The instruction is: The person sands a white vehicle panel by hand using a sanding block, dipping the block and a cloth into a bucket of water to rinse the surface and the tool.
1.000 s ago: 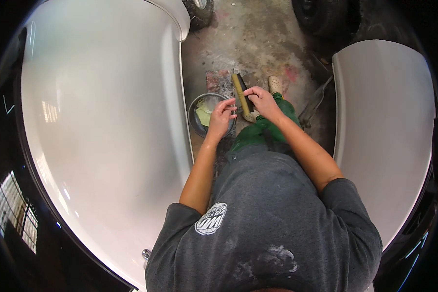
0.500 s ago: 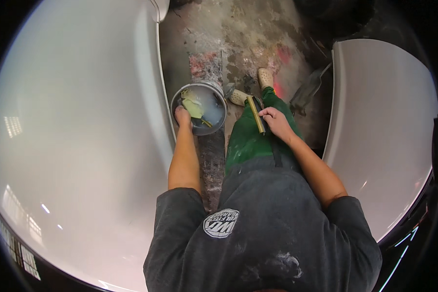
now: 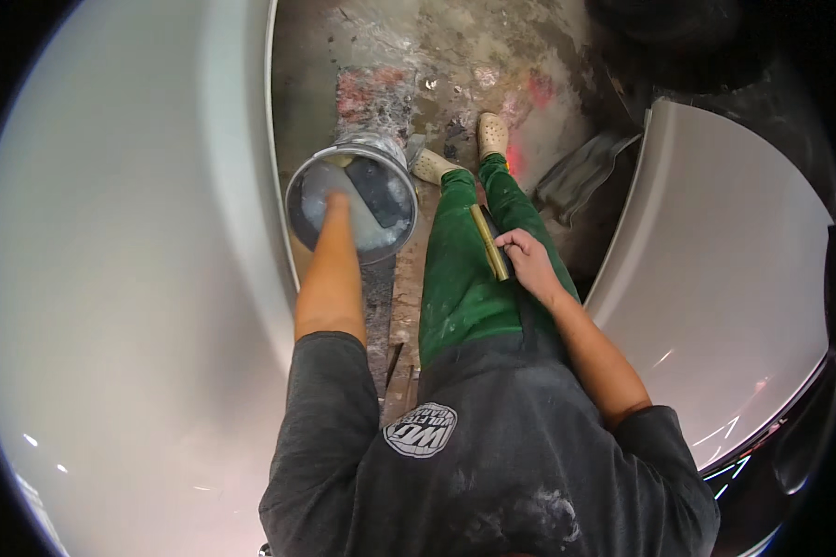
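My left hand [image 3: 337, 201] reaches down into a grey bucket [image 3: 401, 243] of cloudy, whitish water. Its fingers are hidden below the surface, so what they hold does not show. Beside it in the bucket lies a dark, flat, rectangular piece [image 3: 377, 191], and a bit of a yellowish thing [image 3: 341, 161] shows near the far rim. In front of my right thigh, my right hand [image 3: 526, 256] grips a narrow, straight gold-coloured bar [image 3: 489, 240] with a dark strip along its side. Its exact kind is unclear.
A large, glossy pale curved panel [image 3: 130, 260] fills the left side, close against the bucket. Another pale panel [image 3: 715, 269] curves along the right. Crumpled dark sheeting [image 3: 581, 176] lies on the stained floor [image 3: 455, 56] beyond my beige clogs [image 3: 493, 136].
My left hand has gone deeper into the water, and the yellow-green piece beside it has mostly dropped from sight. The dark rectangular piece now shows. My right hand keeps hold of the bar.
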`<state>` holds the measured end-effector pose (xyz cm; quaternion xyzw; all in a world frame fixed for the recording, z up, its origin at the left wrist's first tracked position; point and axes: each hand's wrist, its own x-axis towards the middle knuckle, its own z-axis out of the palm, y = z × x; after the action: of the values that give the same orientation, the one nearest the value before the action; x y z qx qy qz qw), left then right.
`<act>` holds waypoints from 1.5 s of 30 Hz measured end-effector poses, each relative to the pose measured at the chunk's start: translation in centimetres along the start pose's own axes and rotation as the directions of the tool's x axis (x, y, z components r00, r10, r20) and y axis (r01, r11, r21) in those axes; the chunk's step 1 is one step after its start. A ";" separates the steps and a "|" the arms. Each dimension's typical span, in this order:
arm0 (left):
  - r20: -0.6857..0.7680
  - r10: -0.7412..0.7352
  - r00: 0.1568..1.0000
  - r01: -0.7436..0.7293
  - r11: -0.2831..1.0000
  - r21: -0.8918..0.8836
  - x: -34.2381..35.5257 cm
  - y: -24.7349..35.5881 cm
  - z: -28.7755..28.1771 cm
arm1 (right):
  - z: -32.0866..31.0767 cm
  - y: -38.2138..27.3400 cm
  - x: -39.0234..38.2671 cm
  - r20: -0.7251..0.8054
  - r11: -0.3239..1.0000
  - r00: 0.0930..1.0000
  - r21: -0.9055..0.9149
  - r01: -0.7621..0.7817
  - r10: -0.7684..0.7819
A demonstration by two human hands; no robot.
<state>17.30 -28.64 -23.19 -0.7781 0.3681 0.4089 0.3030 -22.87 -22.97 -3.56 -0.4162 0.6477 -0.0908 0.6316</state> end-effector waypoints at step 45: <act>-0.379 -0.131 0.916 -0.204 0.661 -0.722 -2.2 2.9 2.4 | -8.3 -1.8 7.2 0.185 0.975 0.983 -0.219 0.049 -0.008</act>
<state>13.03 -27.66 -22.96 -0.8916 0.2366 0.3619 -0.1343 -28.54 -32.18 -6.18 -0.5002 0.5870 0.0119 0.6365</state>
